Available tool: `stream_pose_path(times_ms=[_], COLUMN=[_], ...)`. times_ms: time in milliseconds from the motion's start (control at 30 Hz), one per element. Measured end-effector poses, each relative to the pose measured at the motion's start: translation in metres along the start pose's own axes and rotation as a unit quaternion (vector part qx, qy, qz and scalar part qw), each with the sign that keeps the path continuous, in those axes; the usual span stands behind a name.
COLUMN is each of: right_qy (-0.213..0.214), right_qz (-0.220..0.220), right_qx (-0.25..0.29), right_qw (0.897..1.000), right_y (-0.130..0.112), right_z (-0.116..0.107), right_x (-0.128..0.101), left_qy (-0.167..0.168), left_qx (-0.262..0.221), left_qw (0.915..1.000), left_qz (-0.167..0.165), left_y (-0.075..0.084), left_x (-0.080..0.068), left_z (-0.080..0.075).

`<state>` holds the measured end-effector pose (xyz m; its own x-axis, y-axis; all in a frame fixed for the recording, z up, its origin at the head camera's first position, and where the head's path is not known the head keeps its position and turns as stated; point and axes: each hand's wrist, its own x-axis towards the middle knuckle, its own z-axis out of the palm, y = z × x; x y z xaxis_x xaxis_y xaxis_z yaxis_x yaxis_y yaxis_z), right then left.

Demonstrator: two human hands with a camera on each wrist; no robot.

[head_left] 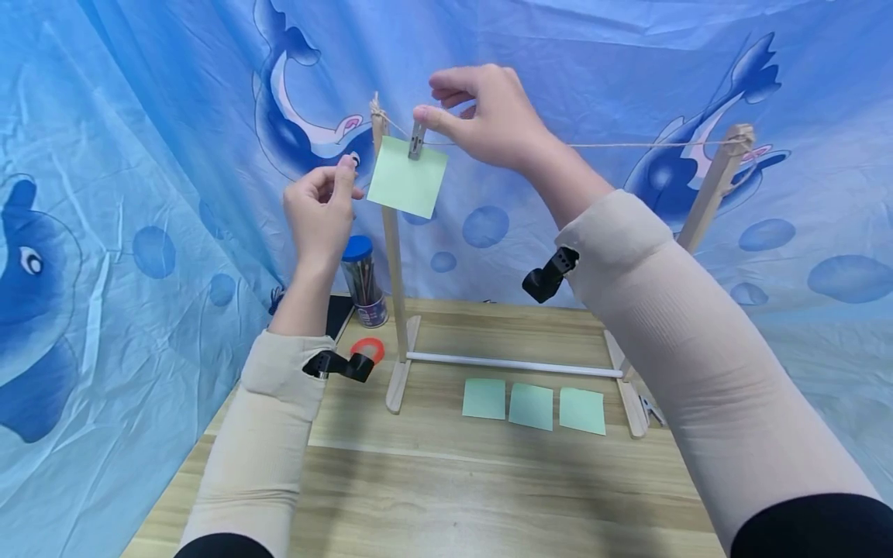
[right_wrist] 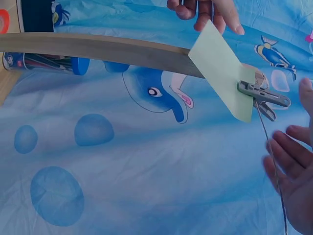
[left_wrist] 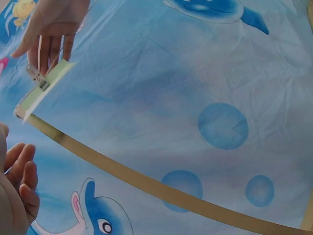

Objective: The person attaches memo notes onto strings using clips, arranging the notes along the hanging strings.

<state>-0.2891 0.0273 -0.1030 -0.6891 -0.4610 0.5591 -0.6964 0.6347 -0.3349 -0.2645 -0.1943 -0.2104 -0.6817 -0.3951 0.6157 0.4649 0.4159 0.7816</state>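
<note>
The left hand (head_left: 321,205) and right hand (head_left: 498,116) are relaxed, grasping nothing, apparently because the grey clothespin (head_left: 416,142) alone secures the pale-green sticky note (head_left: 407,182) to the string (head_left: 628,145) near the left wooden post (head_left: 393,279).

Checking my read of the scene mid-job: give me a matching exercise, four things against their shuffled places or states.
Things:
1. Clothespin
2. Three loose notes
3. Jar
4. White rod

Places or states:
A. In a row on the table
B. Topped with a blue lid
C. Between the stand's feet
D. Clamped on a green note

Pairs: 1-D, 2-A, 3-B, 4-C
</note>
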Motion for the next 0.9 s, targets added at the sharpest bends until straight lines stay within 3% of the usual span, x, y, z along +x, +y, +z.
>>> stream_pose_path(times_ms=[167, 267, 400, 567, 733, 900], right_qy=[0.103, 0.176, 0.236, 0.238, 0.190, 0.135], right_qz=[-0.035, -0.084, -0.140, -0.188, -0.177, -0.106], right_qx=[0.015, 0.049, 0.103, 0.143, 0.143, 0.132], right_qw=[0.994, 0.980, 0.956, 0.942, 0.955, 0.976], right_y=[0.008, 0.015, 0.026, 0.045, 0.063, 0.075], right_z=[-0.003, -0.002, 0.005, 0.021, 0.039, 0.054], right_x=[-0.018, -0.034, -0.057, -0.096, -0.145, -0.194], left_qy=[0.063, 0.073, 0.063, -0.014, -0.128, -0.228], left_qx=[-0.007, -0.004, 0.016, 0.023, 0.039, 0.089], left_qw=[0.9975, 0.9955, 0.9917, 0.9848, 0.9732, 0.9575], left_qz=[0.032, 0.061, 0.111, 0.172, 0.187, 0.152], left_y=[0.015, 0.020, 0.002, -0.036, -0.063, -0.084], left_x=[-0.023, -0.040, -0.054, -0.074, -0.105, -0.130], left_z=[-0.003, -0.006, -0.005, 0.002, 0.016, 0.026])
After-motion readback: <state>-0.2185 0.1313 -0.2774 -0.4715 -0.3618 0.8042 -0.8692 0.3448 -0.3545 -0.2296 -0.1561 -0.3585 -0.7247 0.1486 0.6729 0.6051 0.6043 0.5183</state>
